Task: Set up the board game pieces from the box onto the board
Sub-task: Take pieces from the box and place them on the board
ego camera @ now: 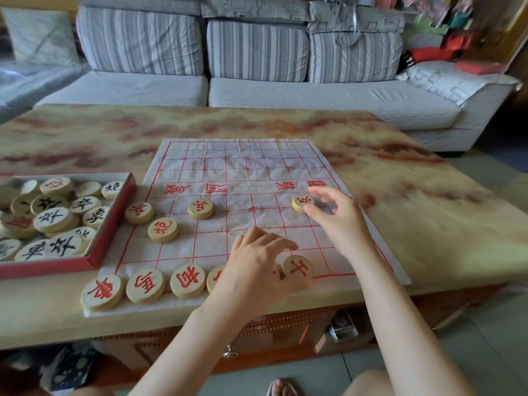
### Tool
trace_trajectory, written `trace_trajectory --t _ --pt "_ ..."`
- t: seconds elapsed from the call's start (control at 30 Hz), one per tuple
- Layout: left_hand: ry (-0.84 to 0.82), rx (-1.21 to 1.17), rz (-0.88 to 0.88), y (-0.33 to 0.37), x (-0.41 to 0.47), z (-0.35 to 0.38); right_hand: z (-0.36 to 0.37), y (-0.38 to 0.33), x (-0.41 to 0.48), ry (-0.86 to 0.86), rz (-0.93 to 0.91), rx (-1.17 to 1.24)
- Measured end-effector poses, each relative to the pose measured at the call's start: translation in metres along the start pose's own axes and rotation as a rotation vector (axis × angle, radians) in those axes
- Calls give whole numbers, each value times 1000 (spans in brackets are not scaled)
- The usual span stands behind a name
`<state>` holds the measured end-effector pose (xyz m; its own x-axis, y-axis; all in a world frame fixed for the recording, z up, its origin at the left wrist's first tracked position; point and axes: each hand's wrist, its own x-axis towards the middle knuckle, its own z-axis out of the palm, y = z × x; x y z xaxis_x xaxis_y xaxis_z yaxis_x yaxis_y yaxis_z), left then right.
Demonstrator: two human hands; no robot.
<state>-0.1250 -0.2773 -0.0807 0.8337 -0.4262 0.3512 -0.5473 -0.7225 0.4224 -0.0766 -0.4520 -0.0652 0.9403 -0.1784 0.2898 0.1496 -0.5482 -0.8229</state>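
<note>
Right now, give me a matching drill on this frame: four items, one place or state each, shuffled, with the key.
Items:
1. left hand
2. right hand
3. red box
4. red cannon piece

Places or states:
A. left of the board, still holding black-lettered pieces
B. fingers at a red piece on the board's right side
C. lying alone on the board, no hand near it
D. over the near row, beside a red piece

Pairs: 1-D, 2-B, 3-A, 4-C
</note>
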Motion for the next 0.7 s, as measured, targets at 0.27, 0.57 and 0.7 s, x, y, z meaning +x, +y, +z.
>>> trace_trajectory --t 0.27,0.57,0.7 --pt "244 -81 -280 -51 -4 -68 31 -22 -7 -253 -61 15" --pt "422 12 -780 -131 -47 -129 93 -73 -14 -459 -155 65" --pt "468 11 -909 -155 -63 -147 127 -98 -19 -543 -199 102"
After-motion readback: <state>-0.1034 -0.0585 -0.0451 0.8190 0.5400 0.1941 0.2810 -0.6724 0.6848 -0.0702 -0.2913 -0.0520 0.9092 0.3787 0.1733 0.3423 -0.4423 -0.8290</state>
